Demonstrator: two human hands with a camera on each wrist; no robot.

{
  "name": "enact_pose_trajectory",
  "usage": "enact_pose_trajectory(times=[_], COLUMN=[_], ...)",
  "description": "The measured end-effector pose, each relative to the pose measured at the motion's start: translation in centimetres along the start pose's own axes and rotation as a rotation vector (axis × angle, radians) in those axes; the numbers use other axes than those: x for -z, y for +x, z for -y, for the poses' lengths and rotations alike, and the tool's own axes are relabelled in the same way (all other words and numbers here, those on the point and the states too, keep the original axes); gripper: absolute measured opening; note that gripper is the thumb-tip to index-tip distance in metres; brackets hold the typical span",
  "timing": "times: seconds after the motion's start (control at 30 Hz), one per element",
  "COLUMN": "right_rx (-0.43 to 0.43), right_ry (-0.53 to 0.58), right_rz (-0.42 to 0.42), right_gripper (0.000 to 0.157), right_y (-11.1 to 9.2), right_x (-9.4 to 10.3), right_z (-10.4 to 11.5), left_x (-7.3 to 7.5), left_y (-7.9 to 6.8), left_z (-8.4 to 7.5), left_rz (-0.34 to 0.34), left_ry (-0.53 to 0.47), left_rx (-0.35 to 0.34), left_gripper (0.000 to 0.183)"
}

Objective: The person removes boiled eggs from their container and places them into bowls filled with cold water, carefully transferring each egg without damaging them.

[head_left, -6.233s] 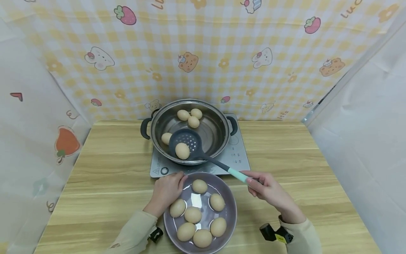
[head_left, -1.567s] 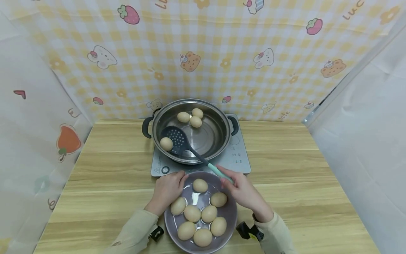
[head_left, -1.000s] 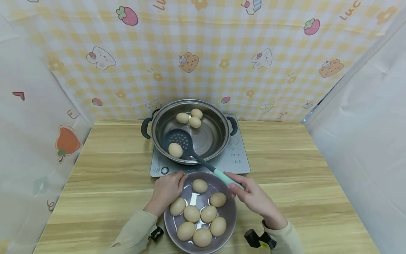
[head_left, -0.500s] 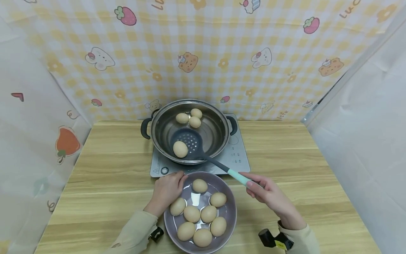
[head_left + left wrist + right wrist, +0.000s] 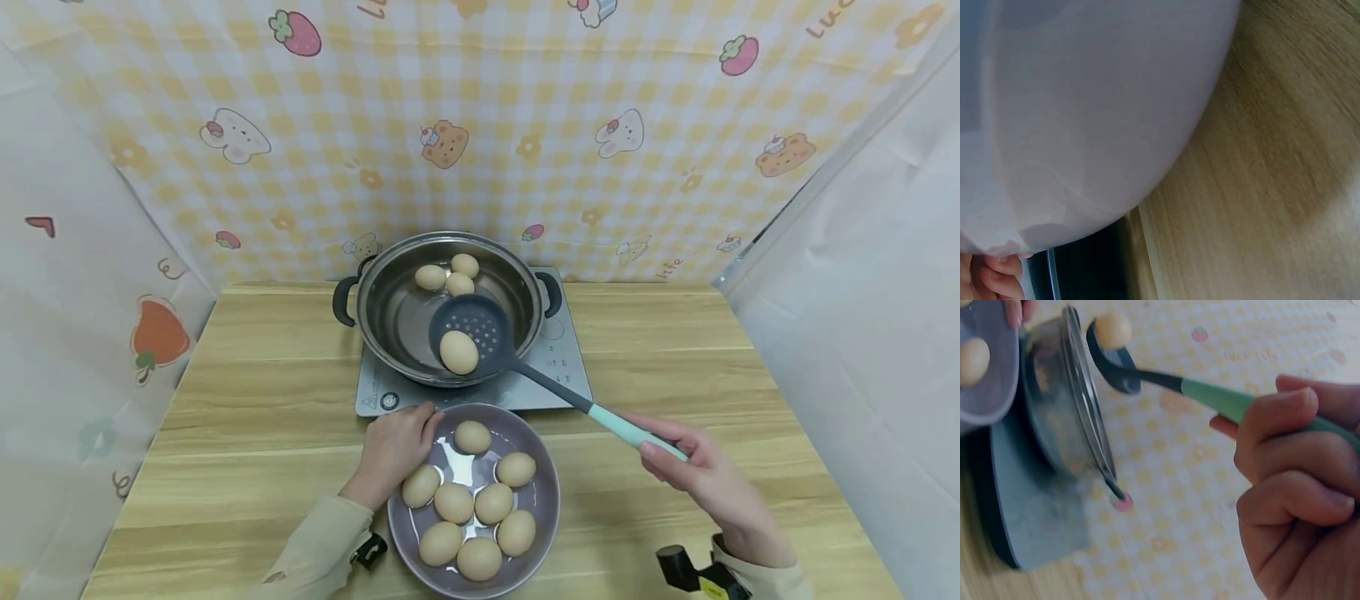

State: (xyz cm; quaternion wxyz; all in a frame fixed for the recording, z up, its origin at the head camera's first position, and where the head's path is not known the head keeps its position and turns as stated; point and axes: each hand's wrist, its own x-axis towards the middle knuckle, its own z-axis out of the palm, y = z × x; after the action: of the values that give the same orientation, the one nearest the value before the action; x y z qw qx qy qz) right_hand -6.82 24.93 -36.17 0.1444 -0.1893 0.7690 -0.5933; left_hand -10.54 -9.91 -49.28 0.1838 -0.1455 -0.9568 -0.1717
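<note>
My right hand (image 5: pixel 708 475) grips the mint-green handle of a dark slotted skimmer (image 5: pixel 491 321). One brown egg (image 5: pixel 458 352) lies in the skimmer's bowl, and the right wrist view shows it raised above the rim of the steel pot (image 5: pixel 1088 400). Inside the pot, three more eggs (image 5: pixel 431 277) sit together at the back. Nearer to me stands a purple-grey bowl (image 5: pixel 551 500) with several eggs (image 5: pixel 453 503) in it. My left hand (image 5: pixel 397 450) holds this bowl by its far left rim; in the left wrist view its curled fingers (image 5: pixel 1004 281) show at the bowl's edge.
The pot stands on a grey induction cooktop (image 5: pixel 551 392), close behind the bowl. Its black side handles (image 5: pixel 343 302) stick out left and right. A checked cloth (image 5: pixel 525 108) hangs right behind the wooden table (image 5: pixel 262 417), with white sheets (image 5: pixel 885 250) at both sides.
An egg was added to the bowl after the oldest frame. The skimmer then scooped another egg at the pot's left side, and has since risen and moved right. The left hand stayed put.
</note>
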Motion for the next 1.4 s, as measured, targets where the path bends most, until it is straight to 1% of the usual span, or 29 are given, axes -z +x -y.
enact_pose_trajectory(times=[0.07, 0.1, 0.17, 0.4, 0.43, 0.53, 0.67, 0.73, 0.87, 0.93, 0.97, 1.1, 1.17, 1.33, 1.4], right_rx=[-0.043, -0.038, -0.057, 0.004, 0.000, 0.039, 0.034, 0.006, -0.007, 0.005, 0.031, 0.058, 0.080, 0.114, 0.122], right_ry=[-0.028, -0.035, -0.084, -0.118, -0.118, -0.126, -0.134, -0.134, -0.128, -0.125, -0.137, -0.173, -0.236, -0.339, -0.339], right_rz=[-0.012, -0.009, -0.015, 0.064, 0.069, 0.122, 0.173, 0.193, 0.247, 0.271, 0.283, 0.294, 0.274, 0.207, 0.196], right_gripper=[0.036, 0.036, 0.037, 0.039, 0.040, 0.041, 0.043, 0.043, 0.041, 0.041, 0.041, 0.041, 0.041, 0.041, 0.041], right_y=[-0.9, -1.3, -2.2, -4.4, -4.7, -5.1, -5.5, -5.7, -5.6, -5.5, -5.4, -5.1, -5.0, -4.9, -4.9], right_x=[0.7, 1.0, 1.7, 3.5, 3.7, 4.0, 4.2, 4.3, 4.2, 4.1, 4.0, 3.7, 3.5, 3.3, 3.3], right_z=[0.1, 0.1, 0.2, 0.0, -0.1, -0.6, -1.2, -1.3, -1.5, -1.6, -1.7, -1.7, -1.7, -1.8, -1.9], left_x=[0.0, -0.1, -0.1, -0.1, 0.0, 0.1, 0.2, 0.3, 0.2, 0.2, 0.2, 0.1, 0.1, 0.0, 0.0], left_y=[0.0, 0.0, 0.0, 0.0, 0.0, 0.0, 0.1, 0.1, 0.2, 0.2, 0.2, 0.2, 0.1, 0.1, 0.0], left_z=[0.0, 0.0, 0.1, 0.1, 0.1, 0.1, 0.0, 0.0, 0.0, 0.0, 0.0, 0.0, 0.0, 0.0, 0.0], left_rz=[0.002, 0.002, 0.001, -0.018, -0.018, -0.016, -0.008, -0.006, -0.002, -0.001, -0.001, 0.000, -0.002, -0.001, 0.001], left_ry=[0.000, 0.000, 0.001, 0.000, 0.000, -0.001, 0.001, 0.001, 0.003, 0.004, 0.003, 0.003, 0.003, 0.001, 0.000], left_rx=[0.000, 0.000, -0.001, -0.009, -0.007, -0.004, 0.000, 0.001, 0.003, 0.002, 0.002, 0.001, 0.001, 0.002, 0.001], left_gripper=[0.021, 0.020, 0.020, 0.019, 0.019, 0.021, 0.021, 0.021, 0.021, 0.021, 0.021, 0.022, 0.022, 0.022, 0.022])
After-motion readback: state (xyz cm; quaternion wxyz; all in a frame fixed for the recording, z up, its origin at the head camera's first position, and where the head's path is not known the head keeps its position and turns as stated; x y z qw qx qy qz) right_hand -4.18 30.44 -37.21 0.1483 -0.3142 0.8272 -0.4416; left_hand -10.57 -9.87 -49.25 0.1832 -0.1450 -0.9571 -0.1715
